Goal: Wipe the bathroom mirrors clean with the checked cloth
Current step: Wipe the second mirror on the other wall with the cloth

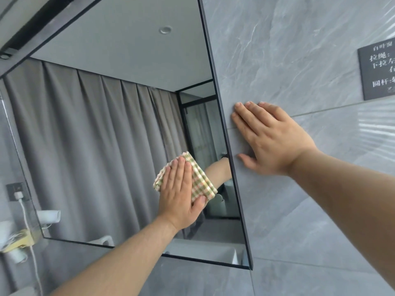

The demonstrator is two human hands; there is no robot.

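Head view: two bare forearms reach up and away from the camera toward a wall-mounted mirror.
Left hand (181, 193): flat on the glass, fingers straight and together, thumb hooked round the lower right edge of the cloth, palm pressing it to the mirror.
Checked cloth (201, 180): green, pink and cream check, folded into a pad, trapped between the left hand and the glass; it pokes out past the fingertips at the top and along the right side of the hand.
Right hand (271, 137): spread open, palm flat on the grey wall tile (299, 210) just beside the mirror's right edge, well apart from the cloth, holding nothing.
Mirror (106, 135): dark-framed, tilted in view; the cloth sits in its lower right part, near the right frame edge.
Reflection: grey curtains, a ceiling with a round downlight, and the left forearm mirrored beyond the cloth.
Far left: a wall socket (17, 192) with a white plug and cable hanging down.
Far right: a dark sign (378, 73) with white characters on the tile.
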